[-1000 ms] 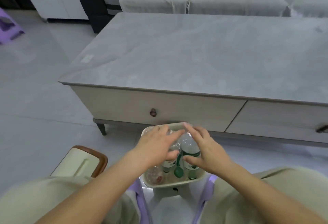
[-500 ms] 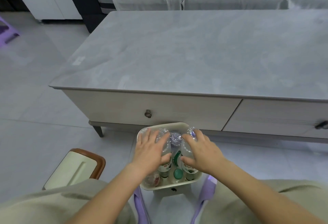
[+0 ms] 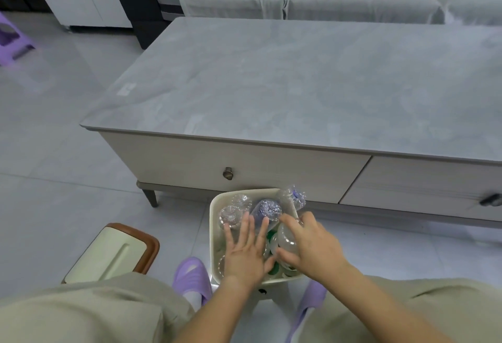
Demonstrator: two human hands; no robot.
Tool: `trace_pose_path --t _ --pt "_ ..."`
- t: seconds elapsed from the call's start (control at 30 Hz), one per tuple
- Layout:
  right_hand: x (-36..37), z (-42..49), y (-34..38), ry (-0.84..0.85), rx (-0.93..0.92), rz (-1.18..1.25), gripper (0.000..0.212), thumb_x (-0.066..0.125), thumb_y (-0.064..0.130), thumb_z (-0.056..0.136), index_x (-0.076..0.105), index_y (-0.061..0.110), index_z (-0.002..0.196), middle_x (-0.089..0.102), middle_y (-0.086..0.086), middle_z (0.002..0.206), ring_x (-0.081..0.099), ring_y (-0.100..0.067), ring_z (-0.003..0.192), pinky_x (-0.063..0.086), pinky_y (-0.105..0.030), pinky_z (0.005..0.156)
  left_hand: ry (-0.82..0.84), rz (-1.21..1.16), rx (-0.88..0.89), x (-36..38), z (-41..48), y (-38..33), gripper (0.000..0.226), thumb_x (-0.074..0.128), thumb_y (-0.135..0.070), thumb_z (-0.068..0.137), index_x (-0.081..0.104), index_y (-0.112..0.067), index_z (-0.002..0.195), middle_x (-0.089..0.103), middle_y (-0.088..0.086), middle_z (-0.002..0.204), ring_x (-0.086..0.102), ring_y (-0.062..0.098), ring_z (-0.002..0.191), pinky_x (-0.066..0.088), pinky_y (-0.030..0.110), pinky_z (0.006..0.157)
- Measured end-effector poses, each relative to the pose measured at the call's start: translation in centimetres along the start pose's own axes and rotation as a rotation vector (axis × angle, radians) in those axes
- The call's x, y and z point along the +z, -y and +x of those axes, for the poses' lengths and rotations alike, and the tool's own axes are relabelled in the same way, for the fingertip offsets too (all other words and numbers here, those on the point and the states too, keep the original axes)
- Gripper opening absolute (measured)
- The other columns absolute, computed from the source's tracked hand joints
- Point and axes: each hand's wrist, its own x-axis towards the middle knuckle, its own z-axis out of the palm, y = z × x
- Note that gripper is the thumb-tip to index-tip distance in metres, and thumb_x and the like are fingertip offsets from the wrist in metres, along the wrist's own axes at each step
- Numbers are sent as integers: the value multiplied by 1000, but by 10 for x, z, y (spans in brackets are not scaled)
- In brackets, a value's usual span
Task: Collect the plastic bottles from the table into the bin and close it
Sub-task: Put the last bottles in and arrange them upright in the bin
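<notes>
Clear plastic bottles (image 3: 264,210) fill the cream bin (image 3: 214,223) on the floor before the table (image 3: 298,84). Left hand (image 3: 245,254) lies flat, fingers spread, on them; right hand (image 3: 312,247) clasps one bottle. The lid (image 3: 111,254) lies beside the bin.

I saw even, soft daylight, fairly bright. Pale sheen lay across table (image 3: 312,84) top, no hard glare. Shadows under table stayed faint. Whole frame read slightly soft; straight lines bowed toward edges beyond table.
</notes>
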Motion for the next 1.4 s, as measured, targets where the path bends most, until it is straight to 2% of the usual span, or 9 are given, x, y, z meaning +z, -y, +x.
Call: trace_pose_path --t 0.13,0.23,0.33,0.47,0.6,0.8,1.07,1.23,1.4 --pt "-17 6 5 65 27 -62 66 54 62 76 31 38 133 46 -4 120 55 -28 105 48 -37 75 -90 1 62 -9 -6 15 77 42 -64 79 36 -22 144 43 3 147 42 18 136 2 57 114" --pt "-52 0 15 14 -15 -109 63 51 66 76 32 38 130 51 -2 118 58 -25 98 50 -36 73 -251 -120 60 -24 -15 32 68 44 -58 82 43 -23 140 27 0 155 31 19 141 29 47 108" --pt "-108 -11 22 -202 38 -55 60 47 71 73 34 38 122 54 2 107 57 -22 81 45 -31 61 -285 -268 -117 -36 -13 49 79 42 -63 85 11 -29 151 -4 -2 160 -5 20 147 10 46 115" --pt "-140 -12 35 -390 52 150 61 52 67 69 37 35 118 56 3 107 59 -24 92 44 -34 66 -66 -322 -129 -33 -6 55 75 36 -57 90 7 -25 151 2 2 162 8 23 148 21 42 115" --pt "-122 7 37 -311 97 87 61 53 67 73 36 33 121 56 -1 108 59 -26 90 44 -34 65 32 -292 -164 -2 -15 58 73 42 -46 93 7 -19 151 9 6 161 17 24 146 24 40 116" --pt "-81 17 27 -169 96 42 64 52 69 74 35 33 124 54 -3 110 59 -27 92 43 -34 65 155 -193 -223 8 -5 51 92 23 -70 87 -15 -15 149 -25 1 156 -21 21 145 -7 49 116" --pt "-90 5 27 -183 97 -23 64 49 73 71 35 39 123 55 1 104 59 -23 88 47 -33 64 274 -154 -245 14 13 39 88 22 -63 91 -25 -13 145 -40 2 145 -31 24 141 -21 50 109" --pt "-106 -17 32 -152 86 113 63 50 72 66 36 44 121 54 5 103 58 -20 93 48 -34 72 169 -292 -172 13 7 56 71 18 -56 95 -11 -20 150 -23 -5 157 -19 15 145 -10 52 115" --pt "-29 -19 43 -9 -83 -28 62 54 68 65 40 38 118 53 -1 104 58 -24 93 49 -36 64 124 -103 -249 19 2 66 83 -1 -64 84 -8 -15 151 -15 2 160 -11 19 148 -4 54 115"
